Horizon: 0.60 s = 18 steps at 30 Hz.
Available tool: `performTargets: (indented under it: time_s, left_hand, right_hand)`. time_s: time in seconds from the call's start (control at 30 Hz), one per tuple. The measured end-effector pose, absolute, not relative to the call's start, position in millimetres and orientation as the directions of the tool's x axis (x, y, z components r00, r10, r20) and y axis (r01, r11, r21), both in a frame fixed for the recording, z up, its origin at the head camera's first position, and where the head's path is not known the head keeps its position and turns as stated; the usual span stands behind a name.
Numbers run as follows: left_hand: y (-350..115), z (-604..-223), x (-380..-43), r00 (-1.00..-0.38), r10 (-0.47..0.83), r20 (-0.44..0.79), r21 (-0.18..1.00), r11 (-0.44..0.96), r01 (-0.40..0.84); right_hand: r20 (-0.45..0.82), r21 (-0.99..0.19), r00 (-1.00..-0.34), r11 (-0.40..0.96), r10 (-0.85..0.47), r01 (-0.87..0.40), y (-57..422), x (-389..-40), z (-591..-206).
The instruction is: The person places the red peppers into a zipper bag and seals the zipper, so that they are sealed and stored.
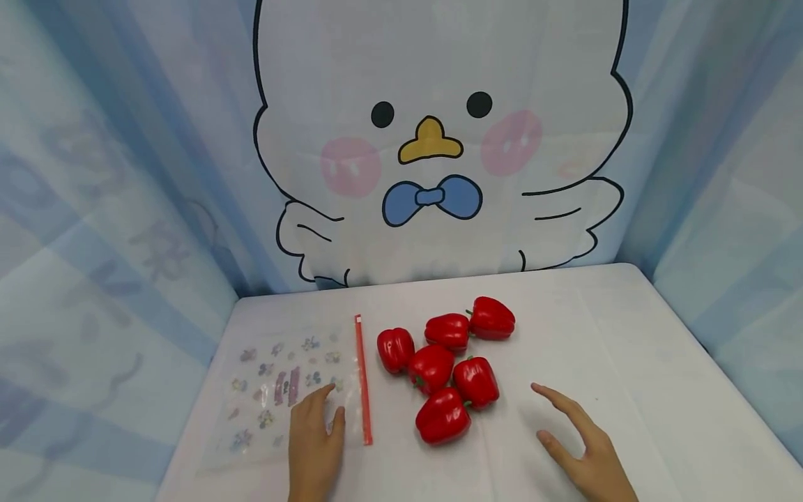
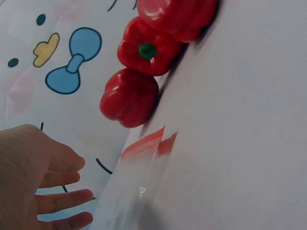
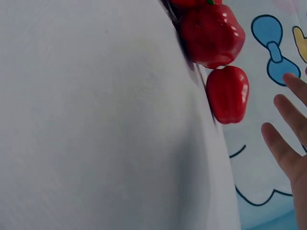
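Red, glossy bell peppers (image 1: 431, 369), six in all, lie on the white table (image 1: 583, 328) between and slightly ahead of your left hand (image 1: 316, 436) and right hand (image 1: 583, 450). Both hands are relaxed and hold nothing; the left is over one clear, printed, red-edged plastic bag (image 1: 285, 387).

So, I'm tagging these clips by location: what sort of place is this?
Probably a small curtained-off recording booth: pale blue curtains at both sides, a cartoon backdrop behind, and a white table with red peppers laid out on it.
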<state>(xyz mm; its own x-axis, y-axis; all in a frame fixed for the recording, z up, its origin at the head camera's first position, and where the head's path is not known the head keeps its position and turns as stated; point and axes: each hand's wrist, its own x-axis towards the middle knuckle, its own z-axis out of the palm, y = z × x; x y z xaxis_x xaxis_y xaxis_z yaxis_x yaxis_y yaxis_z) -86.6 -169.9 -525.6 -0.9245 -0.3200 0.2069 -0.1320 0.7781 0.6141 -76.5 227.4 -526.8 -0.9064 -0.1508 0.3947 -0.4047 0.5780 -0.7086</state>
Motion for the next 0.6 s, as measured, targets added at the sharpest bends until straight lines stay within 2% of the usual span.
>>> performTargets:
  time_s: [0.13,0.37,0.47,0.6]
  left_hand:
    - [-161,-531,-91,-0.938,-0.287,0.193,0.58,0.804,-0.127]
    - [-148,-539,-97,-0.936,-0.261,0.235,0.495,0.861,-0.116]
    - [-143,-543,-101,-0.939,-0.278,0.201,0.449,0.879,-0.164]
    - [-137,-546,-106,-0.946,-0.313,0.085,0.405,0.879,-0.254]
  right_hand:
    - [0.367,-0.71,-0.902,0.558,-0.226,-0.429,218,-80,-529]
    - [0.236,-0.698,-0.932,0.62,-0.275,-0.359,202,-86,-529]
    - [0.236,-0.686,-0.917,0.613,-0.322,-0.392,196,-89,-529]
    - [0.329,-0.653,-0.854,0.556,-0.402,-0.514,192,-94,-530]
